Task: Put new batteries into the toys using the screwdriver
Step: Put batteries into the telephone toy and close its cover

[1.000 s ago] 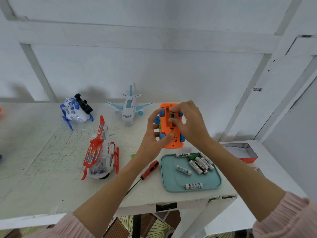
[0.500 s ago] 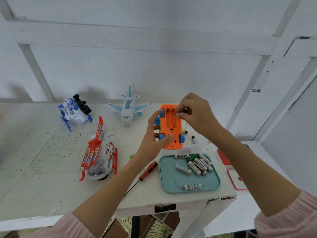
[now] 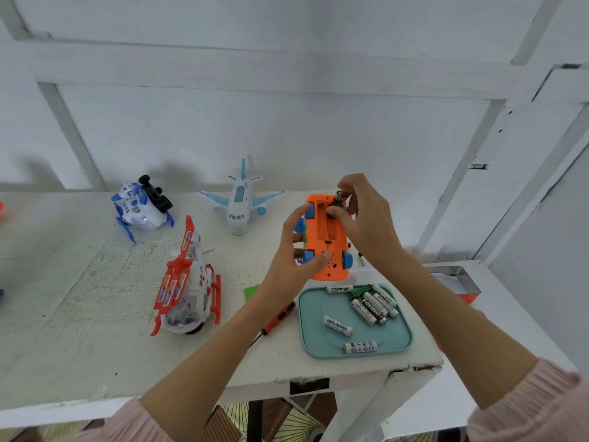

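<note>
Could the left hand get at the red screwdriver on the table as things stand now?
Probably not at once: the left hand grips the orange toy car. The screwdriver lies on the table just below that forearm with nothing on it, so after it lets go of the car the way looks free.

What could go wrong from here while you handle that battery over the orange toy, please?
The right hand pinches the battery by its ends above the open slot, so it might slip. The orange toy is held in the air by the left hand alone and could twist.
</note>
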Motion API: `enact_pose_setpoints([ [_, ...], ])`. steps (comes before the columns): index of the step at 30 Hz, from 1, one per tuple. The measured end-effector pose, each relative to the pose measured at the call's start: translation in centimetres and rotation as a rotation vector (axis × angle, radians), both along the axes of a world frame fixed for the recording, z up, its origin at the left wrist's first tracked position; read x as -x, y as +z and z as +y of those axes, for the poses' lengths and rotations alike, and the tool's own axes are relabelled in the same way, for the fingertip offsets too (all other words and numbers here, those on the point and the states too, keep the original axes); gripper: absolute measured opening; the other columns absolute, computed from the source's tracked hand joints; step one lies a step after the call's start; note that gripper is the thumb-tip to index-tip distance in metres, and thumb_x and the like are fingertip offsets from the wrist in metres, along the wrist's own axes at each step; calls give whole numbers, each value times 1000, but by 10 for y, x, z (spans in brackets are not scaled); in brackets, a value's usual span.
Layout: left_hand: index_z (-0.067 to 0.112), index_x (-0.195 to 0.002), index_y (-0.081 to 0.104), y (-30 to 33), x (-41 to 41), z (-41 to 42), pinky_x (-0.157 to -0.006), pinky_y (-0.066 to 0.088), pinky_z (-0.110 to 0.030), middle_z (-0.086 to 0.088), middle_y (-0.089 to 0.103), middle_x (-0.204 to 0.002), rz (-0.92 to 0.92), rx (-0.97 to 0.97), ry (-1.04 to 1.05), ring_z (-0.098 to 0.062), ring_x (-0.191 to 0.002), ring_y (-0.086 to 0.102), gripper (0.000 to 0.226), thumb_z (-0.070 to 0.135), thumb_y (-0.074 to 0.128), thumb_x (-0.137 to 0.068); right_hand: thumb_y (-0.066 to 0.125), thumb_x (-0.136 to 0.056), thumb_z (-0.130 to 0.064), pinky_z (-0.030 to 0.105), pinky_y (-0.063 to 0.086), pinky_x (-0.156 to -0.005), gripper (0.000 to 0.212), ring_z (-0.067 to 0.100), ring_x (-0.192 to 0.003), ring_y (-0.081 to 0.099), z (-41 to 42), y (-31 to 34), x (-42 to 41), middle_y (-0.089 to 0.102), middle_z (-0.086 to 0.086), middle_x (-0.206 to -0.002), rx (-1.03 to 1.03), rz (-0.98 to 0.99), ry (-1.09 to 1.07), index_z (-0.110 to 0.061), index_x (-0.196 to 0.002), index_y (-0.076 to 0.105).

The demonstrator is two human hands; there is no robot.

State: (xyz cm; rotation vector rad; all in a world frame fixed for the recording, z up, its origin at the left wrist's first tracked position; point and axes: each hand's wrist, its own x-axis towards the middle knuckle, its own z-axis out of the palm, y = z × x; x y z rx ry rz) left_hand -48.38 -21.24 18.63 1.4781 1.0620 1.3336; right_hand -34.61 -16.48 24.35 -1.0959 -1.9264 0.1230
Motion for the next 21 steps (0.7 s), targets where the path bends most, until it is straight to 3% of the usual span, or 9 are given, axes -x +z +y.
enact_pose_setpoints([
  [6, 50, -124, 31, 3, 0, -1, -68, 53, -16, 14, 51, -114, -21, 1, 9, 6, -90, 62, 64, 10, 65, -87, 63, -79, -18, 12, 34, -66, 20, 19, -86, 48, 6, -3, -2, 55, 13, -94, -78, -79, 2, -1, -88, 58],
  [10, 46, -124, 31, 8, 1, -2, -65, 51, -12, 15, 49, -113, -38, -12, 7, 13, -88, 60, 63, 7, 64, -87, 63, -77, -25, 25, 41, -66, 24, 25, -91, 49, 2, -5, -4, 55, 15, -99, -124, -123, 9, -2, -85, 62],
  [13, 50, -126, 30, 8, 1, -2, -69, 54, -17, 14, 51, -115, -52, -22, 13, 9, -91, 61, 67, 9, 66, -87, 56, -80, -32, 27, 42, -64, 30, 17, -91, 43, 0, -5, -4, 57, 14, -100, -169, -132, 4, -3, -83, 64],
  [21, 48, -128, 32, 4, 3, -1, -73, 56, -21, 10, 53, -119, -41, -44, 37, 4, -93, 62, 67, 9, 67, -86, 53, -82, -28, 29, 47, -63, 30, 17, -94, 43, -3, -14, -8, 61, 14, -102, -241, -214, 38, -4, -75, 69],
])
